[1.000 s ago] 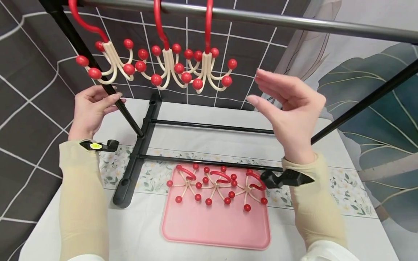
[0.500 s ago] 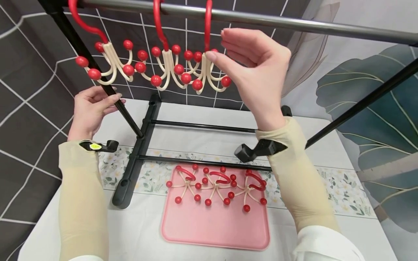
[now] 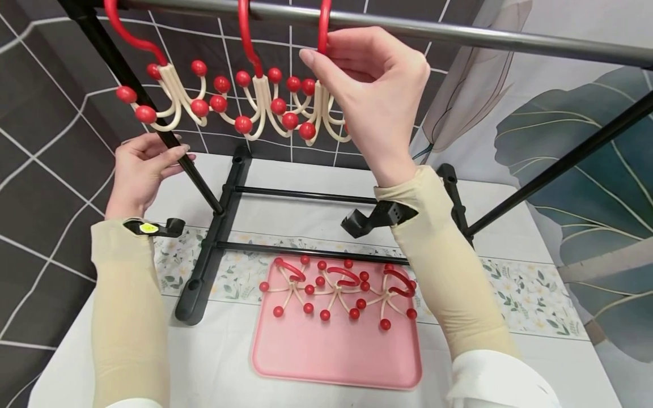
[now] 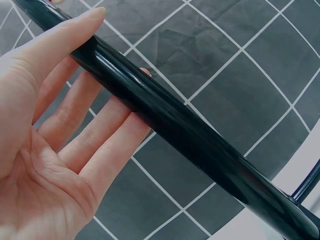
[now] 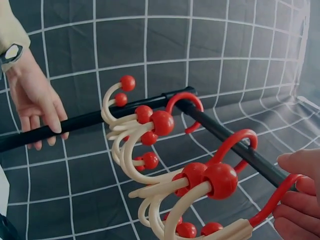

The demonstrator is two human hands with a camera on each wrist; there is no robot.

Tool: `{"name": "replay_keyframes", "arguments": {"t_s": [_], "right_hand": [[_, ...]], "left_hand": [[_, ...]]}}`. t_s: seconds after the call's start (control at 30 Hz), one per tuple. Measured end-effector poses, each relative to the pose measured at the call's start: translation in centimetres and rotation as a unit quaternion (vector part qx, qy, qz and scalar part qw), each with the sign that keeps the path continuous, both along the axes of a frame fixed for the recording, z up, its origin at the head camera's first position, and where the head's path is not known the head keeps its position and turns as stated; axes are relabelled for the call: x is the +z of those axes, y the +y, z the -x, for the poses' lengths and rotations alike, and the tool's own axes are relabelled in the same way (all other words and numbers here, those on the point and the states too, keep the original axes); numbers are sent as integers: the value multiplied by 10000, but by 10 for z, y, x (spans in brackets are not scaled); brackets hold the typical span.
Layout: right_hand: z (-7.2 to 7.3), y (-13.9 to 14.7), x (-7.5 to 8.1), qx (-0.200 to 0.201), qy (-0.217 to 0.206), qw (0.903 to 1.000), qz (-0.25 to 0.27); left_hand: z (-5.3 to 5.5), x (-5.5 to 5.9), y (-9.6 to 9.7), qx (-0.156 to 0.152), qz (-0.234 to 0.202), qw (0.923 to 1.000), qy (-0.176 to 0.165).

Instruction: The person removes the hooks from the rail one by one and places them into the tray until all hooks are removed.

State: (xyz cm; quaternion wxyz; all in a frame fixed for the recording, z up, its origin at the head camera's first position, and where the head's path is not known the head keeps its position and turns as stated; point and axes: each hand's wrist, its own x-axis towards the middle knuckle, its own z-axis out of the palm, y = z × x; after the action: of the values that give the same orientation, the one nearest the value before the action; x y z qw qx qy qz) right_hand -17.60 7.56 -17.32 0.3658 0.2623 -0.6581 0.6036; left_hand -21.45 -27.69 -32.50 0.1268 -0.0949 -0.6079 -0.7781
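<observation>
On a white worktop [image 3: 219, 354] a black rack [image 3: 205, 272] is stood, topped by a grey rail [image 3: 459, 34] that is carried at one end by the left post [image 3: 200, 181]. A pink tray [image 3: 336, 354] is placed just beside the rack's front lower bar [image 3: 265, 249]. Three hangers [image 3: 173, 85] are hung from the rail, towards its left end; three more hangers [image 3: 338, 289] are laid in a row on the tray's far half. The left post is held in the grip of the left hand [image 3: 136, 173], between thumb and fingers. The right hand [image 3: 374, 90] is curved about the hook [image 3: 323, 22] of the rightmost hung hanger [image 3: 319, 105]; whether the grip is closed on it cannot be told.
</observation>
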Motion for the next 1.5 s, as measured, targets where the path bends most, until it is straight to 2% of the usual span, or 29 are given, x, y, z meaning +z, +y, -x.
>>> {"name": "replay_keyframes", "arguments": {"t_s": [0.07,0.17,0.47,0.77,1.0,1.2,1.33,1.5], "right_hand": [[4,1,-2,-85,-14,9999,-60],[9,2,-6,-213,192,9992,-265],[12,9,-6,-521,402,9967,-473],[7,11,-3,-572,185,9980,-178],[7,20,-2,-767,892,9926,-315],[0,32,5,-786,953,9921,-206],[-7,38,9,-884,752,9932,-5],[-16,48,7,-907,743,9931,40]], "left_hand": [[0,0,0,-6,-11,10000,-4],[0,0,0,18,20,10000,-35],[0,0,1,54,132,9999,-44],[-1,0,1,158,301,9992,-190],[-1,0,1,130,290,9992,-221],[-1,1,0,139,315,9992,-209],[-2,1,-1,138,334,9991,-217],[-1,1,-1,130,269,9993,-203]]}}
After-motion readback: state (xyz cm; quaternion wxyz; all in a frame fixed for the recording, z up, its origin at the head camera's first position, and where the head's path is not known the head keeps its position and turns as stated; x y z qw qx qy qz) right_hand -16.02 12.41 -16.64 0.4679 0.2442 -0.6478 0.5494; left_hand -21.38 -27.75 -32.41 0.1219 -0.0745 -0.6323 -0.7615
